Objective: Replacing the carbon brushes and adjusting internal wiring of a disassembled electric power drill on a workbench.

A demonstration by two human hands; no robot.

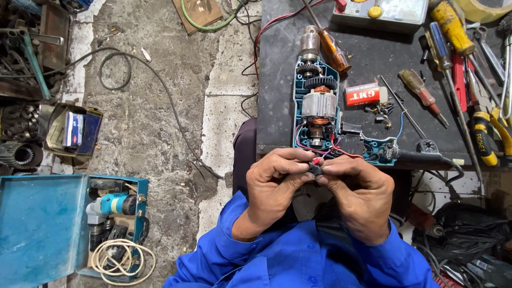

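Both hands are raised together just in front of the near edge of the dark workbench (368, 58). The left hand (274, 181) is curled, thumb and forefinger pinched on a small black part (315, 169) with a red tip. The right hand (358, 189) meets it from the other side, its fingers closed on the same part. Knuckles of both hands face up, wrists bent inward, blue sleeves (298, 256) below.

Red and black wires (341, 152) run from the part to the opened drill (320, 106). The drill lies at the near edge of the bench, chuck pointing toward the far edge, half its teal shell off, motor and gears exposed.

Near the drill's right side: a small red box (365, 95) and a few loose small parts (381, 112). Screwdrivers (424, 96) and pliers (488, 133) lie toward the right edge.

On the floor to the left, an open blue metal case (42, 224) holds another teal power tool (112, 205) and a coiled white cord (120, 256).
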